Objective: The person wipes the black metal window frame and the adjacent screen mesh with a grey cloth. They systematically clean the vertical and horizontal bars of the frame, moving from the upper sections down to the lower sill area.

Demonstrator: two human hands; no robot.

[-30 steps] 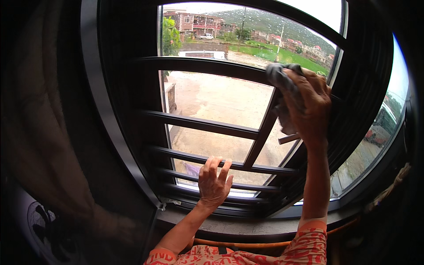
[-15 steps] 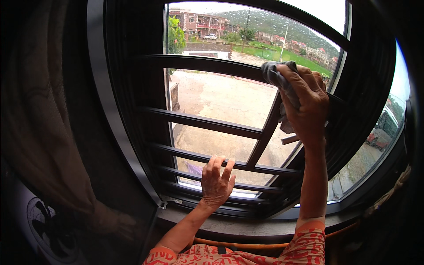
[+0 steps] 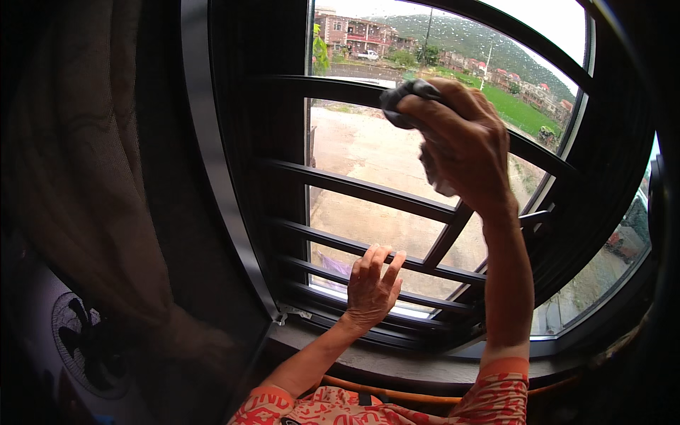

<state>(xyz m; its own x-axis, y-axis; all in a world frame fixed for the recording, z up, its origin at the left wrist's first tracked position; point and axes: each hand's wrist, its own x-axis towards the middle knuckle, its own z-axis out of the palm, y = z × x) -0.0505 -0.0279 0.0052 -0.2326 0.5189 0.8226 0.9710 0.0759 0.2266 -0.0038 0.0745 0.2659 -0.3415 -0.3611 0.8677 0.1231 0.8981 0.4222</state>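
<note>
In my right hand (image 3: pixel 464 138) is a bunched grey cloth (image 3: pixel 409 103), held against a dark horizontal crossbar (image 3: pixel 340 89) high on the barred window. Part of the cloth hangs below the palm. My left hand (image 3: pixel 372 287) is lower down, its fingers hooked over a thinner window bar (image 3: pixel 329 239). Raindrops speckle the upper window pane (image 3: pixel 453 42) behind the bars.
A window handle (image 3: pixel 535 218) juts out right of my right forearm. Below the bars runs the sill (image 3: pixel 418 367). A sheer curtain (image 3: pixel 85 170) hangs at left, above a dark round fan (image 3: pixel 88 343). Another pane (image 3: pixel 602 276) curves away at right.
My right hand has slid the cloth leftward along the upper crossbar. My left hand stays at the lower bar. The whole view has shifted, so the window appears farther right.
</note>
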